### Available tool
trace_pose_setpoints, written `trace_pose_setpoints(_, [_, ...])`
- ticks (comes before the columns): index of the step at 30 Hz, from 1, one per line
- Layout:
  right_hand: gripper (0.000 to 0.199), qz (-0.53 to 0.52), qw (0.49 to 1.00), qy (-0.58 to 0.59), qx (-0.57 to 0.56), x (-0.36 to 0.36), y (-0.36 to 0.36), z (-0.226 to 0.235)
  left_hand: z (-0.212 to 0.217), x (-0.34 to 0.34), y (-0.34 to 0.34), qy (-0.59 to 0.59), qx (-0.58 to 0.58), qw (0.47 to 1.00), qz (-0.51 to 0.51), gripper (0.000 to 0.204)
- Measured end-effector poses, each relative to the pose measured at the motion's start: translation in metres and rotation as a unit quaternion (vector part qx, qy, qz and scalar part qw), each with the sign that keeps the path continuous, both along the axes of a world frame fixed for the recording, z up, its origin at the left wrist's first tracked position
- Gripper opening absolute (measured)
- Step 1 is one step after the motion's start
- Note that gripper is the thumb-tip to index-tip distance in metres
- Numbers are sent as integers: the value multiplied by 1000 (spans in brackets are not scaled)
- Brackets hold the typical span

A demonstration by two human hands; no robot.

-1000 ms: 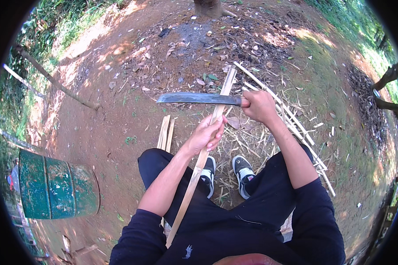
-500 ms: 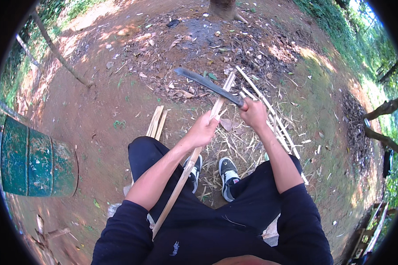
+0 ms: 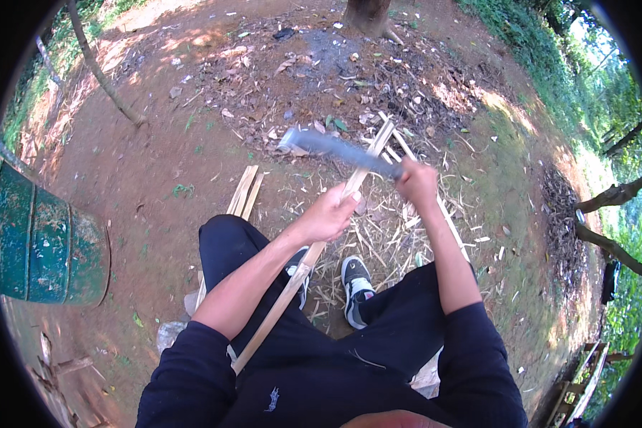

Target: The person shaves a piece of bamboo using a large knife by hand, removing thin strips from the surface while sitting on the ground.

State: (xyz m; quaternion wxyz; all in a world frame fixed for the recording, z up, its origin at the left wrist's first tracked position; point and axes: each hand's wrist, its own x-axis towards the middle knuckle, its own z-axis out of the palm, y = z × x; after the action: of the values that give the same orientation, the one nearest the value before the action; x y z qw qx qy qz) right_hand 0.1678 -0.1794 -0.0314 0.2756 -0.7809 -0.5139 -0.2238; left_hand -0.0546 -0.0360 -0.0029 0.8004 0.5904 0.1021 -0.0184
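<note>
A long pale strip, apparently split bamboo [image 3: 284, 299], runs slantwise from my lap up past my knees. My left hand [image 3: 329, 214] is closed around it above its middle. In my right hand [image 3: 417, 184] is the handle of a machete [image 3: 339, 148], its grip mostly hidden by the fingers. The dark blade points left and crosses the strip near its far end. Motion blurs the blade, so I cannot tell whether it touches the strip.
More pale strips [image 3: 244, 191] lean beside my left knee, and others [image 3: 449, 217] lie beyond my right one. Thin shavings [image 3: 378, 235] litter the ground around my shoes [image 3: 357, 285]. A green metal barrel [image 3: 46, 242] stands at left; a tree trunk [image 3: 367, 16] rises at the far side.
The view has turned slightly. The machete blade, sharp before, is now blurred by motion and still lies across the strip's far part. Both hands keep their hold.
</note>
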Motion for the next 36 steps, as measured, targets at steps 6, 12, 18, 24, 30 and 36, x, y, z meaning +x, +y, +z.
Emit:
trace_pose_setpoints(6, [11, -132, 983, 118, -47, -24, 9, 7, -2, 5, 13, 23, 68, 997, 27, 19])
trace_pose_setpoints(12, [10, -185, 969, 165, 15, 30, -1, -15, 6, -3, 0, 11, 60, 998, -10, 25])
trace_pose_setpoints(18, [18, -257, 779, 541, 188, 53, -14, -20, 8, -4, 15, 4, 11, 1000, -7, 21])
trace_pose_setpoints(24, [18, -224, 857, 446, 131, 14, -17, 13, 2, 14, 21, -31, -88, 995, -22, 32])
trace_pose_setpoints(30, [15, -94, 992, 83, -9, -23, -17, 35, -3, 17, 6, -26, -33, 999, -31, 34])
trace_pose_setpoints(36, [12, -56, 992, -5, -110, -35, 3, 32, -18, 8, -2, -56, 255, 962, 77, 37])
